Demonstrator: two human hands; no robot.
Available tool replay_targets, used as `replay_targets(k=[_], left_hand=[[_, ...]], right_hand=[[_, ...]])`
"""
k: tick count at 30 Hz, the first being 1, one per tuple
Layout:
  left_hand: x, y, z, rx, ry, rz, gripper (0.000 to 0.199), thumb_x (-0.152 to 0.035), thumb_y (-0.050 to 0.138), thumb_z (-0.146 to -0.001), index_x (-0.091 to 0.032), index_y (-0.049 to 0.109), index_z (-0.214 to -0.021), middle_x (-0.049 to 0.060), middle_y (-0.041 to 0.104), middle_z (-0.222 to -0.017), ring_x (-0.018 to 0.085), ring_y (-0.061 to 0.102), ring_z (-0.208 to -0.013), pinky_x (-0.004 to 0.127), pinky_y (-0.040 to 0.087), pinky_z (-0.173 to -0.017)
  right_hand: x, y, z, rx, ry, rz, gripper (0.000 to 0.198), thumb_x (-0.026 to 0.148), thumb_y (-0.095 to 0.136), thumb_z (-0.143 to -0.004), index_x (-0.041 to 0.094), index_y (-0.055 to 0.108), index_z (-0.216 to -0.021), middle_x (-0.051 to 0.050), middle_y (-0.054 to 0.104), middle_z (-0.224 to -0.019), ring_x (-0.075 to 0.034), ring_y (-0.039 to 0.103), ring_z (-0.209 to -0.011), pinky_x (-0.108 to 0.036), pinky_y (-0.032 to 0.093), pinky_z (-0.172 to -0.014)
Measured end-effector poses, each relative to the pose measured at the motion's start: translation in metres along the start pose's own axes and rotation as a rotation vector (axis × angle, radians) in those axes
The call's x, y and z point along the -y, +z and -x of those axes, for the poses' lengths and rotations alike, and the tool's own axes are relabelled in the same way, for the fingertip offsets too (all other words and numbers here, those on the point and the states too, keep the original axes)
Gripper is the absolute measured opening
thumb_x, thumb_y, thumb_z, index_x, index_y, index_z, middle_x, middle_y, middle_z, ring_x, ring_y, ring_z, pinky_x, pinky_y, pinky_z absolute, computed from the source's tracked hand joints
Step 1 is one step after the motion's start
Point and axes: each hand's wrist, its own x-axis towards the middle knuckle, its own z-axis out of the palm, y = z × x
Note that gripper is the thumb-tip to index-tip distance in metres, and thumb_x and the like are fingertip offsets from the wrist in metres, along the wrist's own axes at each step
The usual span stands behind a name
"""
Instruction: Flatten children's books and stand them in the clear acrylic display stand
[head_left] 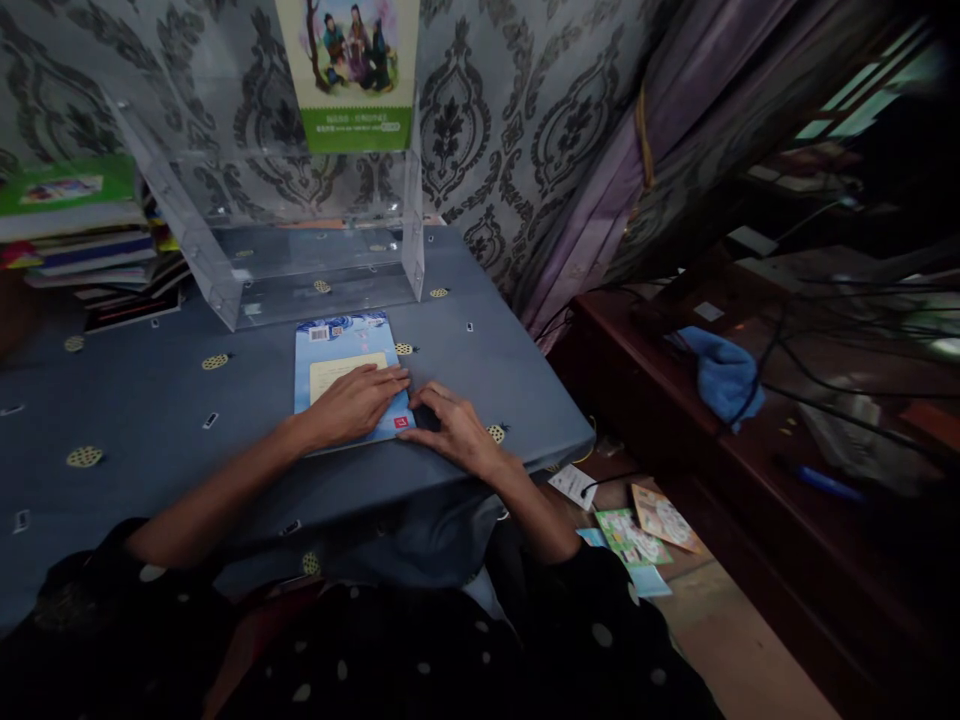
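A thin book [302,350] with a blue cover lies on the patterned tablecloth, its barcode at the far end and a small red square at the near right corner. Across its cover rests my left hand [358,400], flat with fingers stretched toward the right edge. My right hand [455,428] is at the book's near right corner, fingers curled against the edge and thumb by the corner, in a pinch. Just beyond the book stands a clear acrylic rack [322,290], holding a book [358,128] with a green band and painted figures upright.
To the left is a stack of books [97,245], a green one on top. Right of the table [262,400] stands a dark red cabinet [622,370] with a blue cloth [726,375] and cables. Several booklets [634,538] lie on the floor. A purple curtain [600,215] hangs behind.
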Motion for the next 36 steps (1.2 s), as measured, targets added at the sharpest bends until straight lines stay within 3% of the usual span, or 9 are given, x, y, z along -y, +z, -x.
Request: replay_targets(k=[7, 14, 23, 28, 33, 36], left_hand=[[-0.013, -0.002, 0.008, -0.001, 0.047, 0.001, 0.042, -0.021, 0.036, -0.100, -0.021, 0.055, -0.138, 0.006, 0.054, -0.148, 0.020, 0.046, -0.140, 0.045, 0.035, -0.116], [-0.031, -0.003, 0.020, 0.026, 0.070, 0.057, 0.048, -0.015, 0.037, -0.098, -0.027, 0.053, -0.141, 0.003, 0.051, -0.151, 0.019, 0.046, -0.141, 0.046, 0.033, -0.118], [-0.042, 0.000, 0.029, 0.017, 0.086, 0.026, 0.048, -0.013, 0.036, -0.099, -0.027, 0.049, -0.143, 0.003, 0.050, -0.152, 0.017, 0.045, -0.141, 0.045, 0.031, -0.119], [-0.052, 0.005, 0.039, 0.042, 0.070, -0.072, 0.059, -0.008, 0.041, -0.092, -0.020, 0.038, -0.150, 0.009, 0.043, -0.156, 0.020, 0.035, -0.147, 0.048, 0.024, -0.122], [-0.060, 0.007, 0.061, 0.000, -0.003, -0.097, 0.072, -0.007, 0.042, -0.090, -0.019, 0.022, -0.157, 0.012, 0.041, -0.157, 0.023, 0.033, -0.148, 0.049, 0.023, -0.122], [-0.062, 0.008, 0.078, -0.018, -0.042, -0.123, 0.073, -0.005, 0.041, -0.089, -0.019, 0.020, -0.158, 0.011, 0.040, -0.157, 0.022, 0.032, -0.149, 0.049, 0.022, -0.123]], right_hand=[[0.000, 0.002, 0.002, -0.057, 0.041, 0.091, 0.030, 0.048, 0.065, -0.092, 0.021, 0.054, -0.082, -0.003, 0.059, -0.086, -0.018, 0.058, -0.078, -0.029, 0.047, -0.072], [0.000, 0.003, 0.002, -0.072, 0.053, 0.142, 0.031, 0.043, 0.069, -0.089, 0.022, 0.050, -0.075, -0.001, 0.057, -0.080, -0.018, 0.056, -0.075, -0.027, 0.043, -0.069], [-0.003, 0.003, 0.005, -0.059, 0.008, 0.090, 0.017, 0.029, 0.069, -0.089, 0.021, 0.058, -0.099, -0.006, 0.063, -0.098, -0.021, 0.062, -0.092, -0.034, 0.052, -0.081], [-0.005, 0.002, 0.006, -0.028, -0.073, 0.165, 0.048, 0.025, 0.070, -0.086, 0.023, 0.053, -0.131, -0.010, 0.061, -0.114, -0.028, 0.059, -0.108, -0.048, 0.052, -0.095], [-0.007, 0.002, 0.006, -0.009, -0.153, 0.195, 0.044, 0.035, 0.069, -0.088, 0.023, 0.058, -0.130, -0.013, 0.060, -0.123, -0.031, 0.058, -0.114, -0.053, 0.052, -0.096], [-0.005, 0.002, 0.006, -0.013, -0.175, 0.202, 0.041, 0.039, 0.067, -0.089, 0.024, 0.061, -0.127, -0.014, 0.060, -0.126, -0.032, 0.059, -0.114, -0.054, 0.051, -0.097]])
